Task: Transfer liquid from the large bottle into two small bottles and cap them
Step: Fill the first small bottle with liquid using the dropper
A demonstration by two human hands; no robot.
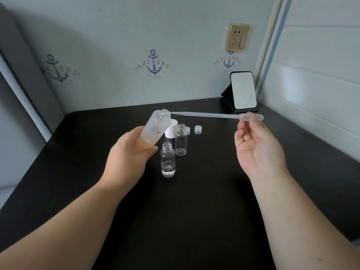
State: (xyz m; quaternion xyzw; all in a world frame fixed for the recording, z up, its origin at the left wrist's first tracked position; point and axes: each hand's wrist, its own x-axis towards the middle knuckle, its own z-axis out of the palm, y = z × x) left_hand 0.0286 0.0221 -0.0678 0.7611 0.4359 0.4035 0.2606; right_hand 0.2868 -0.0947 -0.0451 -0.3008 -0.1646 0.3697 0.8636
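My left hand [130, 152] grips the large frosted bottle [155, 127], tilted with its open mouth up and to the right. My right hand [257, 145] pinches the bulb of a clear plastic pipette [206, 114], which lies nearly level with its tip at the rim of the bottle's mouth. Two small clear bottles stand uncapped on the black table: the near one [168, 162] holds a little liquid at the bottom, the far one [181, 140] looks empty. Two small clear caps [198, 129] lie behind them, beside the large bottle's white cap [171, 130].
A small standing mirror [243, 92] sits at the table's back right corner. Walls close the table [194, 201] at the back and right. A wall socket [237, 37] is above the mirror.
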